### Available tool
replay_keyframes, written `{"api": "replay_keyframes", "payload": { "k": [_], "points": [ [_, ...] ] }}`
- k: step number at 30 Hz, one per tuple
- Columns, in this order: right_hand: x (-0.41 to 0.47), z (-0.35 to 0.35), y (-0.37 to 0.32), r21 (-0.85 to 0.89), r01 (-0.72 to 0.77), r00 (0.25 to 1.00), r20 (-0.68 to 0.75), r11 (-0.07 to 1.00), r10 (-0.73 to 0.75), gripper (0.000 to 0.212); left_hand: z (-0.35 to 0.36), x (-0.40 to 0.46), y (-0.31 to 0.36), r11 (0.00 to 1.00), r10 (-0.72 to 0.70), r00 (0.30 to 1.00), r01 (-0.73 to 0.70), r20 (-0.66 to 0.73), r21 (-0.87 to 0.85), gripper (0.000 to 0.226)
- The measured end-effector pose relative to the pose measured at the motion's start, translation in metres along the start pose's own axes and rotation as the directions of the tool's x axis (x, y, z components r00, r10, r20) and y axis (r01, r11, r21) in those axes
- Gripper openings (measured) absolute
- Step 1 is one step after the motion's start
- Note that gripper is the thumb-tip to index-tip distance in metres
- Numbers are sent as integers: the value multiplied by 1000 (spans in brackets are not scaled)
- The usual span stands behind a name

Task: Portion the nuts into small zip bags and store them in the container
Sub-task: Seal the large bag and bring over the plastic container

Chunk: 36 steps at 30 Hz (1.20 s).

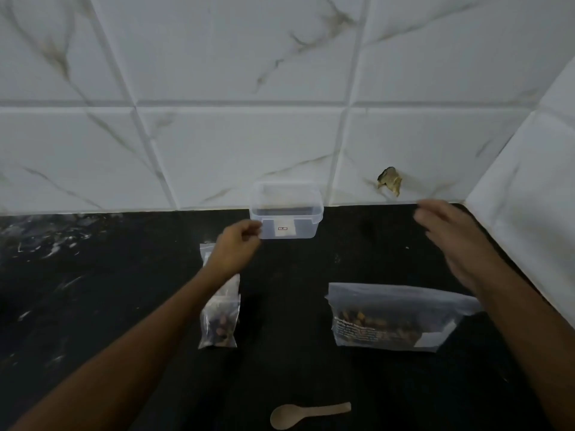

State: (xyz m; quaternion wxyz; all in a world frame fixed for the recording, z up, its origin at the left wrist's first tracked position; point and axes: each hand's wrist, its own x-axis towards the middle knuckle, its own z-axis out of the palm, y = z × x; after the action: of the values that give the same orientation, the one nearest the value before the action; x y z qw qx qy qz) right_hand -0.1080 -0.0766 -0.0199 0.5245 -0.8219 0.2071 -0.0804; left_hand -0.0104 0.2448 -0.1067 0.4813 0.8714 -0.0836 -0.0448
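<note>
Two hands reach over the black stone counter [311, 306]. The left hand [238, 244], fingers curled, touches the clear plastic box [286, 213] by the wall. The right hand [448, 231] is blurry, loose and holding nothing. A small clear zip bag of nuts [219, 318] lies under the left arm, and the big nut pouch [395, 318] lies on the right.

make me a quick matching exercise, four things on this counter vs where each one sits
Things:
1. clear container
2. wooden spoon
3. small zip bags
4. large nut bag

Places:
A. nearest the camera, at the bottom edge
B. against the tiled wall, at the back
C. on the right, under the right forearm
D. on the left, beneath the left forearm

Pairs: 1-B, 2-A, 3-D, 4-C
</note>
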Motion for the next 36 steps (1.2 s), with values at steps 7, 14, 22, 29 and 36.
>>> {"api": "replay_keyframes", "payload": {
  "k": [7,14,22,29,36],
  "points": [
    [105,112,-41,216,-327,918,302,920,256,67,-22,83,-1,921,-296,951,259,-89,-292,14],
    [155,173,-33,63,-426,875,283,903,393,69,-3,129,-14,722,-516,848,506,120,-472,46],
    [149,183,-21,155,-526,809,393,836,436,51,7,123,-17,638,-491,845,516,214,-572,25],
    [106,147,-16,128,-523,767,501,843,400,69,-11,61,-3,679,-427,881,462,204,-571,34],
    [50,119,0,40,-522,703,585,852,403,80,-10,-12,-1,612,-465,845,522,263,-594,23]
  ]
}}
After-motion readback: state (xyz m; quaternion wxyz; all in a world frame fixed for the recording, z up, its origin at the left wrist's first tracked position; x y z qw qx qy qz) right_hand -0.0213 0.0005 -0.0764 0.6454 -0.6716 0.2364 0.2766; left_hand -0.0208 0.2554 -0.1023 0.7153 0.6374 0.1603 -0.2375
